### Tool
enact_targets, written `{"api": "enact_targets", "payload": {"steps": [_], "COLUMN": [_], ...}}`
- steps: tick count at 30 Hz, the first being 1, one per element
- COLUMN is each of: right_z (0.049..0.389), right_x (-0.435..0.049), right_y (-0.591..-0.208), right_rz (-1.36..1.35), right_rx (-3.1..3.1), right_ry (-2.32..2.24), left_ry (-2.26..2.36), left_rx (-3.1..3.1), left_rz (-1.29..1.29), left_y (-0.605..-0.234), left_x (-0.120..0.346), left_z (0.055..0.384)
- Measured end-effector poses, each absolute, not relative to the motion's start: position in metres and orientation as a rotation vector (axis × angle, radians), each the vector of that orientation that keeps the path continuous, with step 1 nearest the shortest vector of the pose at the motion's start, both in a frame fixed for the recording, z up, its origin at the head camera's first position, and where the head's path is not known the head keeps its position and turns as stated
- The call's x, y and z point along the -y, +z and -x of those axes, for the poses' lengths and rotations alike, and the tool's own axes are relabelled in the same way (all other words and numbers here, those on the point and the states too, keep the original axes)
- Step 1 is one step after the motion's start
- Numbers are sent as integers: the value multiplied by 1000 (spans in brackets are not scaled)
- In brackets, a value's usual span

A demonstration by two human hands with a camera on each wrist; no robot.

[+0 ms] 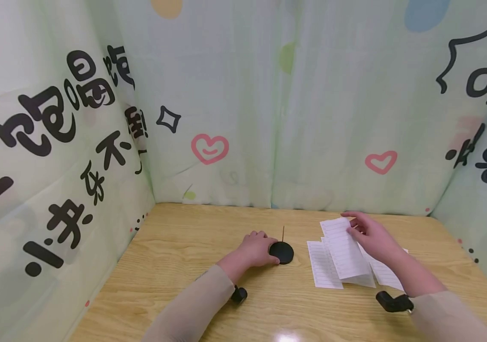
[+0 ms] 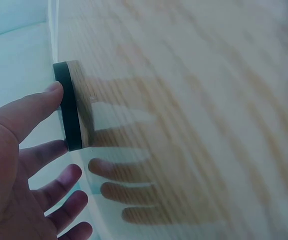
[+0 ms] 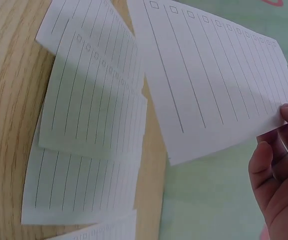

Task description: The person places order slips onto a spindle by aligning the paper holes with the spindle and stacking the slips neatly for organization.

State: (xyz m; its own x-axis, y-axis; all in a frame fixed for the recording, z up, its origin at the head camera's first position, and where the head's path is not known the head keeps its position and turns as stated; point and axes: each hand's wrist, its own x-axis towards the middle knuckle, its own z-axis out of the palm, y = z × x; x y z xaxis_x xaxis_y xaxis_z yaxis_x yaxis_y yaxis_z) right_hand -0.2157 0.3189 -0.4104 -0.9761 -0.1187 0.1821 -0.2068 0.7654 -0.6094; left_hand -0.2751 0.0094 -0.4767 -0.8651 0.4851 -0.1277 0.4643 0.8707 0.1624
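A black paper spike (image 1: 281,253), a round base with a thin upright rod, stands on the table. My left hand (image 1: 255,250) holds its base by the edge. In the left wrist view, thumb and index finger (image 2: 43,154) pinch the base (image 2: 71,112) while the other fingers spread beside it. My right hand (image 1: 373,236) pinches a ruled white paper sheet (image 1: 345,252) by one edge, raised over other sheets. Small checkboxes run along one side of this sheet (image 3: 211,65) in the right wrist view. Beneath it several similar sheets (image 3: 91,105) overlap on the table.
The wooden table (image 1: 175,247) ends at a pale printed curtain (image 1: 243,95), which also closes off the left and right sides. One loose sheet (image 1: 323,270) lies nearest the spike, another (image 1: 386,276) under my right forearm. Black wrist mounts (image 1: 394,302) stick out beneath both sleeves.
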Motion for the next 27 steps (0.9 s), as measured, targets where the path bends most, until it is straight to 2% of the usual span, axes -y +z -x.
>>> {"api": "enact_targets", "payload": {"steps": [17,27], "right_z": [228,231], "right_x": [-261,-244], "right_y": [-409,-415], "right_rz": [-361,-382], "right_rx": [2750,2727], "right_ry": [1200,1290], "left_ry": [186,193], "left_rx": [-2868,-2871], "left_rz": [-722,-730], "left_y": [-472,-474], "left_x": [-7,-9], "left_z": [277,276]}}
